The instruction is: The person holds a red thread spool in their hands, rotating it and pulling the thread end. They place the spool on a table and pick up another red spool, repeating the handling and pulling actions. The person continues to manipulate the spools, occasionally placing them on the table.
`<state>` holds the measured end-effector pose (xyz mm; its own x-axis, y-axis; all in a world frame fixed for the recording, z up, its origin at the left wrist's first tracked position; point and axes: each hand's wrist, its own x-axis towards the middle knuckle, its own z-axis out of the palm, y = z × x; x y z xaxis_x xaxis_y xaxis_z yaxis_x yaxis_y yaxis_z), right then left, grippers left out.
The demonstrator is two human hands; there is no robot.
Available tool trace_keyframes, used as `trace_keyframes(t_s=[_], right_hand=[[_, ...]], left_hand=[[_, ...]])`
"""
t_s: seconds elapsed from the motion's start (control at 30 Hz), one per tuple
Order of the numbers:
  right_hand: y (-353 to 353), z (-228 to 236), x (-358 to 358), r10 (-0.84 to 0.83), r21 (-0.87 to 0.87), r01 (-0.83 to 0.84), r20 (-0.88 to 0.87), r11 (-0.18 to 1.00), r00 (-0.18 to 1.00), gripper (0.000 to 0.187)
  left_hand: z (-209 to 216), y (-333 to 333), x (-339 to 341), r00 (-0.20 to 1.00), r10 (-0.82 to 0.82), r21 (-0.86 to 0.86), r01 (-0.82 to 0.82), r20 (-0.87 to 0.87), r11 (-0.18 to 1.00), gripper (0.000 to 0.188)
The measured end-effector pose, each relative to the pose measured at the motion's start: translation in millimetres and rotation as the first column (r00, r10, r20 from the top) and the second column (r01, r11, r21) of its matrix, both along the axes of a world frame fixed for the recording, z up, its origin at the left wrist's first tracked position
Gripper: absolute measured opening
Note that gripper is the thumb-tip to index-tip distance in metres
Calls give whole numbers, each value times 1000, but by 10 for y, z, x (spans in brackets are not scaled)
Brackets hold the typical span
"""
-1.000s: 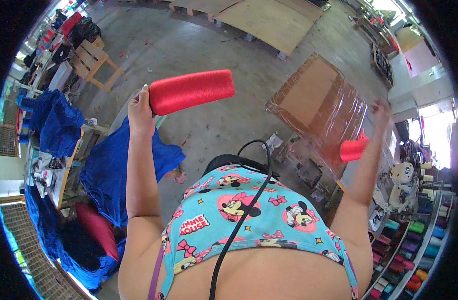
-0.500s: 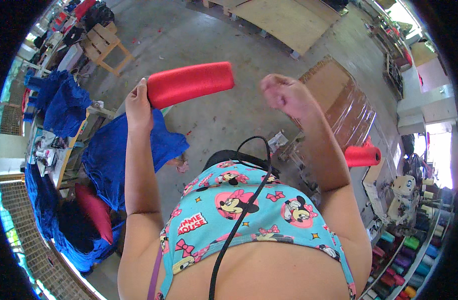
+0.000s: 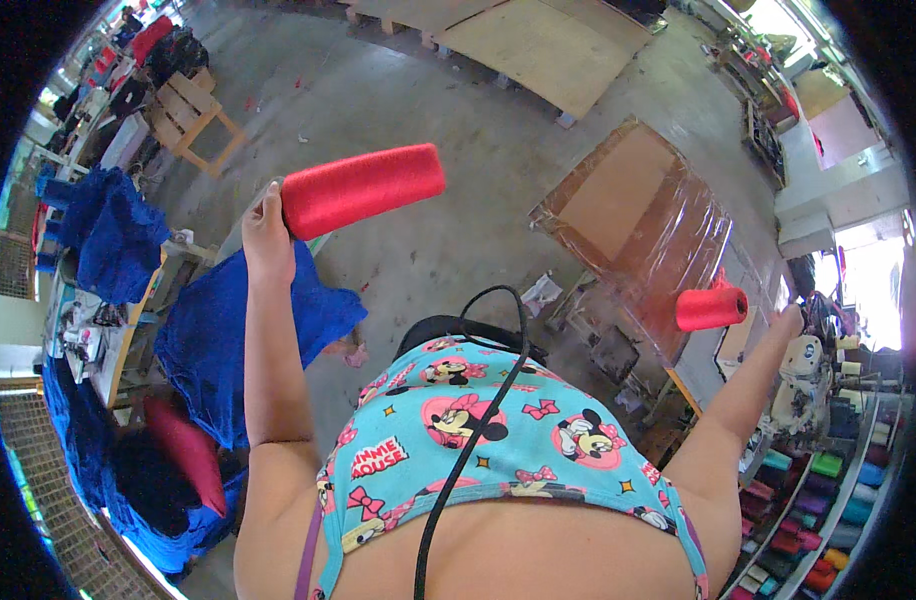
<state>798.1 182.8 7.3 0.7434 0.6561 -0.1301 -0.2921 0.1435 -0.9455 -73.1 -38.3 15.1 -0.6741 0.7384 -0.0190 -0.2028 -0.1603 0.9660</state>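
A large spool of red thread lies nearly level out in front, its left end gripped by my left hand. My left fingers are closed round that end and partly hidden behind it. Far out to the right, my right hand is beside a white sewing machine. Its fingers are too small and foreshortened to make out, so I cannot tell whether it holds anything. A second, smaller-looking red thread spool lies on its side left of that hand, apart from it.
Blue fabric hangs at the left by another sewing table. A plastic-wrapped brown board stands right of centre. Racks of coloured thread spools fill the lower right. A wooden chair and wooden sheets are farther off.
My right hand has swung from in front of me, near the large spool, out to the right by the sewing machine. My left hand keeps its grip on the spool, slightly lower and farther left.
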Motion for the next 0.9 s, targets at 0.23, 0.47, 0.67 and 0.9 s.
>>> trace_keyframes(t_s=[0.23,0.47,0.67,0.9], right_hand=[[286,-84,-1917,210,-59,-211,520,976,828,25],[-468,43,-5271,903,-196,-948,401,250,155,25],[-1127,-166,-6211,814,-12,-819,-123,-573,-568,53],[-1174,42,-6541,724,-242,-754,215,-611,-655,79]], left_hand=[[11,34,-26,977,-31,-84,13,-212,996,27],[135,72,146,1000,-10,35,11,-29,999,27],[193,86,172,1000,-10,65,10,-11,998,28],[335,132,317,993,-29,19,31,-113,999,29]])
